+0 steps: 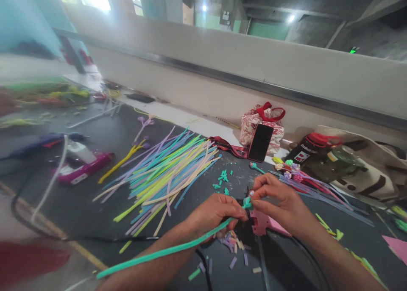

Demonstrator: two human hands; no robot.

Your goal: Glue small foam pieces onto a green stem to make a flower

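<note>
My left hand (219,212) is closed on a long teal fuzzy stem (165,253), which runs back over my left forearm. At the stem's far end is a small teal looped piece (247,203). My right hand (275,200) pinches at this looped piece, its thumb and forefinger touching it. Just below the fingertips lies a pink glue-gun-like tool (259,223), partly hidden by my right hand. Short teal pieces (223,176) are scattered beyond my left hand, and small purple and cream pieces (233,242) lie nearer.
Many coloured stems (168,172) are spread left of centre. Farther left lies a magenta device (84,168) with cables. A phone (260,142) leans on a patterned bag (248,126). Finished-looking flower stems (295,172), a black bottle (307,149) and a cloth bag (378,168) are right.
</note>
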